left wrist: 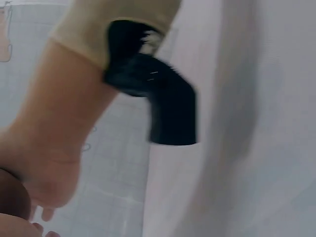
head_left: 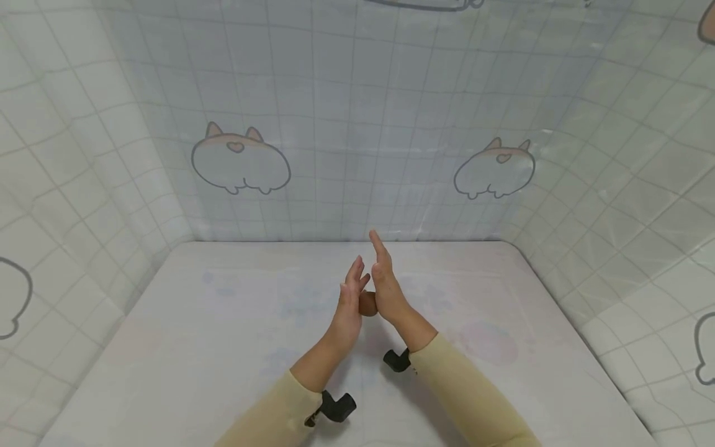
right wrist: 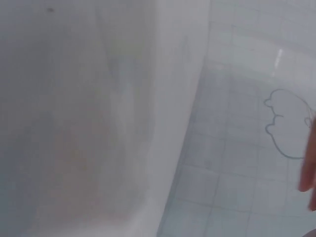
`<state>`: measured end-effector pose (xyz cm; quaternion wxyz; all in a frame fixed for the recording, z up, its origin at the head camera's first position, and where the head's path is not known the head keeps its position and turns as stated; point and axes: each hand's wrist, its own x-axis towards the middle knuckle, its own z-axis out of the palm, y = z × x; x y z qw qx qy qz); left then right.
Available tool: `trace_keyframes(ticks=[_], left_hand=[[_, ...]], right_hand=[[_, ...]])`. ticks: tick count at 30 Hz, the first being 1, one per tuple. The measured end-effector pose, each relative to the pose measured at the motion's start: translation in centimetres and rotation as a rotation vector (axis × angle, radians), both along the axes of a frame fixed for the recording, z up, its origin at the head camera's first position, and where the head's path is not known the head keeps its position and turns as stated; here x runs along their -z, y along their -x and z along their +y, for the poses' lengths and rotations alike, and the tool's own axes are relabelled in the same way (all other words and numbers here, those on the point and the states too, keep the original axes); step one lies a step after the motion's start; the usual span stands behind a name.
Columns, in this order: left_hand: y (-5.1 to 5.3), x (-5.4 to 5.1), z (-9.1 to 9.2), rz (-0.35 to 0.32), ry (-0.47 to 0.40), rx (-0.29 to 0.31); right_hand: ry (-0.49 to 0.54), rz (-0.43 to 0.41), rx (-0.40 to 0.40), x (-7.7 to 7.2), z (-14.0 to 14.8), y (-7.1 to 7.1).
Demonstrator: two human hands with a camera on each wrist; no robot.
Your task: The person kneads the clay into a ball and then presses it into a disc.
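A brown ball (head_left: 367, 304) sits between the two palms above the table, and its material cannot be told. My left hand (head_left: 349, 307) presses against its left side, fingers fairly straight and pointing up and away. On the other side, the palm of my right hand (head_left: 388, 290) touches the ball, with its fingers extended and reaching farther forward. The left wrist view catches the ball (left wrist: 12, 197) at its lower left, under the heel of a hand (left wrist: 42, 168). At the right edge of the right wrist view, only some blurred fingers (right wrist: 309, 165) show.
A pale table (head_left: 223, 323) with faint coloured blotches lies beneath the hands. Grid-patterned sheets with cartoon animals (head_left: 240, 161) stand behind it and on both sides. A black camera mount is on each wrist, the left one (head_left: 337, 406) lower in the head view.
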<state>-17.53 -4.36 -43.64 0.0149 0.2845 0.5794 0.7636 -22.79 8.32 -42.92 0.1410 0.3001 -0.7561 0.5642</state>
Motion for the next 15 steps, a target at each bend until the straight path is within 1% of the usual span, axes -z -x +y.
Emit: trace_keyframes(ticks=[3,6,8,10,12,15], left_hand=[[0.1,-0.5,-0.4,0.034,-0.019,-0.019],[0.3,-1.1,-0.7,0.078,-0.024,-0.042],[0.5,-1.4,-0.7,0.104,-0.013,-0.062],[0.6,-1.5,-0.7,0.124,0.013,-0.083],[0.8,-1.5,-0.6,0.137,0.038,-0.100],[1.0,-1.2,-0.4,0.148,0.069,-0.115]], right_hand=[[-0.009,-0.008,-0.054,0.4,-0.1,-0.2],[-0.014,0.015,-0.084,0.8,-0.4,-0.8],[-0.006,0.039,-0.100,1.1,-0.6,-1.2],[0.026,0.073,-0.135,1.3,-0.9,-1.6],[0.049,0.127,-0.147,1.5,-1.2,-1.9],[0.060,0.241,-0.119,1.4,-1.7,-2.2]])
